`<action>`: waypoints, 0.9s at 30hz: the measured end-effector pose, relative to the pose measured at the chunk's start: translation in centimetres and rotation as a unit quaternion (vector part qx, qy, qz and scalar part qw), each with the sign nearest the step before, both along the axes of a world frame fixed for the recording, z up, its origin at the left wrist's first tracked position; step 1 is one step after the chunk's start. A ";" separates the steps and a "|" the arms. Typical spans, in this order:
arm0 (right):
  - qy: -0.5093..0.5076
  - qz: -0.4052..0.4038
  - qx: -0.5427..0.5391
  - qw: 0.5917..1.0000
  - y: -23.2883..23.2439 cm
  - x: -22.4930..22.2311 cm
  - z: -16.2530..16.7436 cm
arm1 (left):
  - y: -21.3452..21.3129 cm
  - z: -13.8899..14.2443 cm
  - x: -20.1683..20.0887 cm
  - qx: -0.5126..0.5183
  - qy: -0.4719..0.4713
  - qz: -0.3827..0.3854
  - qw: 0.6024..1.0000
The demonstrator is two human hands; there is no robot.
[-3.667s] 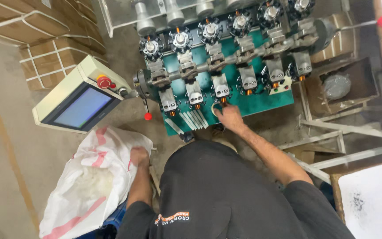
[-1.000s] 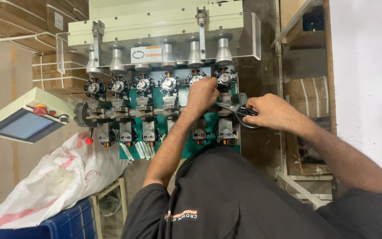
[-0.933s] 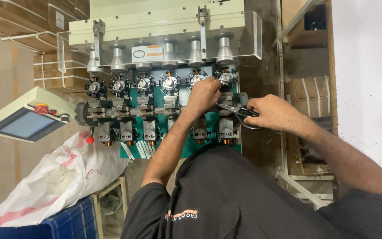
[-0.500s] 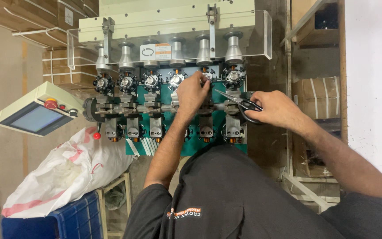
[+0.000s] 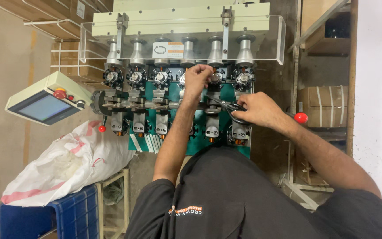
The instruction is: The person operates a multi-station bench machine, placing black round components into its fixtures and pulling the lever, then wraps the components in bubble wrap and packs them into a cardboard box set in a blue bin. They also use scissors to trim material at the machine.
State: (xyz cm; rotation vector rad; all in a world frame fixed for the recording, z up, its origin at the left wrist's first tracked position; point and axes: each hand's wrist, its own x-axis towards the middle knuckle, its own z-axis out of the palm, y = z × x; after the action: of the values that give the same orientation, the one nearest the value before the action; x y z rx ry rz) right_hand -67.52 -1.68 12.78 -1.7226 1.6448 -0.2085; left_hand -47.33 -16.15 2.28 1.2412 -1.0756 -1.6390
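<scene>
The left hand (image 5: 197, 75) is up at the upper row of the winding machine (image 5: 177, 106), its fingers curled closed around the small round part on the fourth spindle head (image 5: 215, 78), between the dark star-shaped heads on either side; half a second ago it sat a little lower and more over the middle of the row, so it has crept upward onto that head. The right hand (image 5: 259, 110) is closed around a pair of dark scissors (image 5: 228, 106) whose tips point left, just beside the left forearm and level with the grey clamp blocks; against the frame a second ago it has hardly moved, keeping the blades close to the same station. Nearly four seconds ago the left hand was down in the white sack (image 5: 63, 163) and the right was alone at the lower edge of the green plate, so both hands have since gathered at one spindle. That reads, as a judgement, as work on a single winding position with the cutter held ready next to it; whether a wire runs between the fingers is too fine to tell. The clear guard (image 5: 270, 40) hangs above the heads, the control screen (image 5: 45, 104) on its arm juts out to the left, and a red-knobbed lever (image 5: 300, 117) shows just behind the right wrist
</scene>
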 end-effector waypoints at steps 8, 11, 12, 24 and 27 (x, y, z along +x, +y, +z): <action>-0.006 -0.035 0.015 0.999 2.1 -1.7 1.6 | 2.5 2.6 3.8 -0.387 -0.392 -0.161 0.819; -0.014 -0.038 0.035 0.999 1.7 -1.5 1.7 | 2.8 4.0 3.7 -0.400 -0.442 -0.264 0.758; -0.011 -0.033 0.037 0.999 1.5 -1.4 1.7 | 2.8 4.5 3.7 -0.390 -0.463 -0.292 0.741; 0.037 0.068 -0.046 0.996 -5.6 6.2 -0.3 | 0.6 3.2 9.0 -0.203 -0.460 -0.027 0.864; -0.015 0.083 -0.045 0.995 -6.6 7.2 -0.9 | -0.3 1.6 9.4 -0.195 -0.427 -0.017 0.883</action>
State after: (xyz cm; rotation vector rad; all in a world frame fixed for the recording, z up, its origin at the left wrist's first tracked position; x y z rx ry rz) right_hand -60.36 -8.24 11.92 -1.9061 1.4814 -0.2309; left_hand -37.90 -16.42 3.85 1.6955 -1.8469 -0.7777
